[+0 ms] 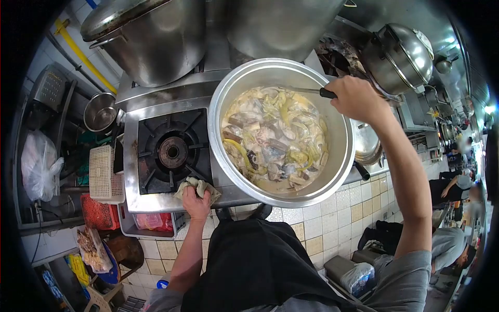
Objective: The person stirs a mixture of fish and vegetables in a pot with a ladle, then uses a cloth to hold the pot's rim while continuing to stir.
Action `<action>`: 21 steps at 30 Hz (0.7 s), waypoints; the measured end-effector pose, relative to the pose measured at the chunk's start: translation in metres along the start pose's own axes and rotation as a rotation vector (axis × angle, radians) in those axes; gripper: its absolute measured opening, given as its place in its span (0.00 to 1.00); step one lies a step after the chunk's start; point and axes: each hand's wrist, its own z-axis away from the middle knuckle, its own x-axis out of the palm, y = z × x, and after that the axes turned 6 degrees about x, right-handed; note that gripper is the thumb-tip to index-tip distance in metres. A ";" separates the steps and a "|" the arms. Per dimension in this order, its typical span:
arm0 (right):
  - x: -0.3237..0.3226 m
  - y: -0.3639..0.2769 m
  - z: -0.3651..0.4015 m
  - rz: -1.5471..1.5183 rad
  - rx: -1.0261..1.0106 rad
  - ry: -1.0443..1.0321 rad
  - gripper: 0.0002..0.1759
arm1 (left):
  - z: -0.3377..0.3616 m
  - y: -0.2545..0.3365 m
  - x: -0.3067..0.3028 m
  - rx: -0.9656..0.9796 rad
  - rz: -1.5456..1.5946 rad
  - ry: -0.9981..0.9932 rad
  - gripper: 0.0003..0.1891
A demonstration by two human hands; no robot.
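A wide aluminium pot (215,156) stands on the stove, filled with a creamy stew (280,140) of chunky pieces and green-yellow strips. My right hand (358,99) grips the black handle end of a long metal utensil (306,90) at the pot's right rim. The utensil's shaft reaches over the stew, and its head is hidden there, so its kind does not show. My left hand (197,204) holds a crumpled pale cloth (199,188) against the stove's front edge, just below the gas burner (173,152) and left of the pot.
Two tall metal stockpots (150,47) stand behind. A lidded steel pot (403,57) is at the back right, and a black pan handle (361,170) juts out beside the large pot. Plastic baskets (102,171) flank the stove's left side. Other people (452,244) are at the far right.
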 end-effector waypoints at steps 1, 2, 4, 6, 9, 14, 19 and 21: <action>0.004 -0.003 0.009 -0.075 0.028 0.027 0.15 | 0.000 0.000 0.000 0.004 0.000 0.001 0.21; 0.012 -0.004 0.019 -0.102 0.006 0.089 0.14 | 0.001 -0.002 0.000 0.011 0.006 -0.002 0.21; 0.014 -0.017 0.047 -0.126 0.085 0.066 0.15 | 0.002 -0.005 0.001 0.013 -0.012 -0.017 0.20; 0.014 -0.033 0.075 -0.149 0.160 0.041 0.16 | 0.001 -0.006 0.001 0.017 0.016 -0.012 0.19; 0.015 -0.053 0.116 -0.233 0.284 0.060 0.19 | -0.001 -0.004 0.000 0.009 0.059 -0.007 0.18; 0.023 -0.075 0.176 -0.440 0.418 0.262 0.23 | 0.000 -0.005 0.000 -0.001 0.084 -0.014 0.16; 0.030 -0.114 0.222 -0.632 0.662 0.300 0.24 | -0.001 -0.009 0.000 0.036 0.099 -0.022 0.16; 0.034 -0.131 0.232 -0.640 0.721 0.261 0.25 | -0.002 -0.009 0.000 0.068 0.124 -0.012 0.16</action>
